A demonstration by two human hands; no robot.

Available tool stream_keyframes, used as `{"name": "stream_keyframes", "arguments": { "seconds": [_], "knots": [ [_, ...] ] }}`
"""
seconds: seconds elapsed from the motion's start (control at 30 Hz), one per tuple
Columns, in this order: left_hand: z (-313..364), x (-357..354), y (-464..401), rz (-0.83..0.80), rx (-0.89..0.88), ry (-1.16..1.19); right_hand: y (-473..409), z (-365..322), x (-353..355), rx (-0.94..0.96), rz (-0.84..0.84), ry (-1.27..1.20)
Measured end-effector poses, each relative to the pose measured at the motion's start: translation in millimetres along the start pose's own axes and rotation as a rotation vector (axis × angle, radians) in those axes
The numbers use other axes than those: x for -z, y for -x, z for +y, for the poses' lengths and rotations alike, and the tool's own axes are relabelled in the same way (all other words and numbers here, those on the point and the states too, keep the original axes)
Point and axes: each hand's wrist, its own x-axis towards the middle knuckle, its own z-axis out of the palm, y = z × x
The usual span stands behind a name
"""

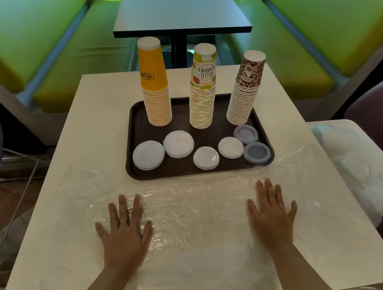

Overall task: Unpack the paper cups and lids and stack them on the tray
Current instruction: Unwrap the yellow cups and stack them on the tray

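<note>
Three upturned stacks of paper cups are standing along the far side of the brown tray [136,121] — yellow cups [155,89], summer-print cups [202,89] and leopard-print cups [245,88] — with six lids lying in front of them: four white lids [178,144] and two grey lids [257,153] at the right end. Both hands are lying flat, fingers straight and gripping nothing, the left hand [125,231] and right hand [272,214] pressing on a clear plastic wrapper [200,210] spread over the bench [91,110] just in front of the tray. Unpacking is looking done; the step in hand is likely smoothing the empty wrapper. Doing it well is meaning sliding the palms outward and away from the tray edge — the tall stacks could topple if nudged. The bench is pale and smooth; more crumpled plastic [360,170] is resting on the adjoining surface to the right. Green booth seats [29,28] and a dark table [181,6] are showing beyond.
</note>
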Motion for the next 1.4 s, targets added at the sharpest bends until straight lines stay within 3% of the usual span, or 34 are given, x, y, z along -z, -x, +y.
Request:
{"name": "stream_keyframes", "arguments": {
  "seconds": [0.33,0.73,0.83,0.93,1.03,1.17,1.4],
  "knots": [
    [-3,2,-3,-0.027,-0.052,-0.045,4,22,8,-0.190,-0.057,-0.056],
    [-15,0,-15,0.031,-0.134,-0.058,9,19,22,-0.240,-0.164,-0.047],
    [-7,8,-23,0.067,-0.090,-0.062,2,9,31,-0.253,0.002,-0.102],
    [16,24,-30,0.180,-0.028,0.048,-12,-6,47,-0.188,0.281,-0.243],
    [53,50,-46,0.347,-0.062,0.350,-43,-20,70,-0.071,0.352,-0.365],
    [126,92,-86,0.327,0.008,0.655,-101,-30,106,0.039,0.216,-0.687],
    [207,112,-171,0.182,0.067,0.860,-193,-35,129,0.072,0.036,-0.844]
  ]
}}
